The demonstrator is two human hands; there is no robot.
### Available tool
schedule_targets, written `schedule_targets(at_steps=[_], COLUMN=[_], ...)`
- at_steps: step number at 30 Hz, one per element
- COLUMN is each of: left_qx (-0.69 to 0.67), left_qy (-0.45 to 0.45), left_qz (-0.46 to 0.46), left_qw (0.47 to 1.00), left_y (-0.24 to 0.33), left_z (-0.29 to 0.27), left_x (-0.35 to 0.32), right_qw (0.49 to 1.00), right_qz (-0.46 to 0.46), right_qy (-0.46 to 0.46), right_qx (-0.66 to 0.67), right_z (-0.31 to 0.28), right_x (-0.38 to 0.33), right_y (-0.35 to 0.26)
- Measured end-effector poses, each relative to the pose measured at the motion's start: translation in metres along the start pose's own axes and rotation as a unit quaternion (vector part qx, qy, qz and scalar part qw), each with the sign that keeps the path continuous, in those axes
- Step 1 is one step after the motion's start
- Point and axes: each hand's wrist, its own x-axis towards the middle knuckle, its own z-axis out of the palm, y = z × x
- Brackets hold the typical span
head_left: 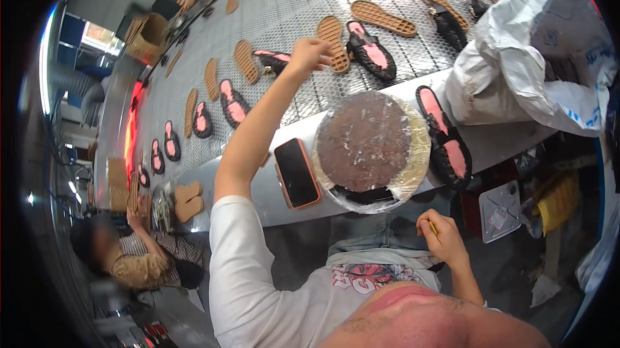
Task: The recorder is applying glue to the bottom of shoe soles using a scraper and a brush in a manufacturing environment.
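Up on the mesh belt:
Tan sole: tan sole (333, 43) lies on the mesh conveyor (290, 5), right under the left hand (309, 56), touching its fingertips.
Neighbours: a black-and-pink shoe upper (371, 52) just right of the sole, another (271, 60) just left of the hand.
Worktop: the grey worktop (497, 135) edge carries a round brown pad (369, 141) and a phone (296, 172); a white bag (536, 63) sits to the right.
Left fingers: curled loosely onto the sole's edge; whether they grip it cannot be told.
Right hand: right hand (440, 239) low by the lap, fingers clenched around a thin yellow stick (432, 227).
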Motion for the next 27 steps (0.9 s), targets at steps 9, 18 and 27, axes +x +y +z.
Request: schedule_targets(at_steps=[9,18,27], left_qx=[-0.049,-0.286,-0.192], left_qy=[0.279,0.189,0.124], left_qz=[-0.058,0.034,0.309], left_qw=[0.957,0.939,0.923], left_y=[-0.071,-0.032,-0.003], left_z=[-0.127,-0.108,-0.034], left_x=[0.006,-0.044,-0.313], right_qw=[0.998,0.996,0.969], right_qz=[0.006,-0.045,-0.236], right_qy=[-0.029,-0.067,0.074], right_qx=[-0.05,-0.044,-0.024], right_z=[0.009,0.027,0.063], right_x=[-0.014,-0.024,0.031], right_y=[-0.002,-0.04,-0.125])
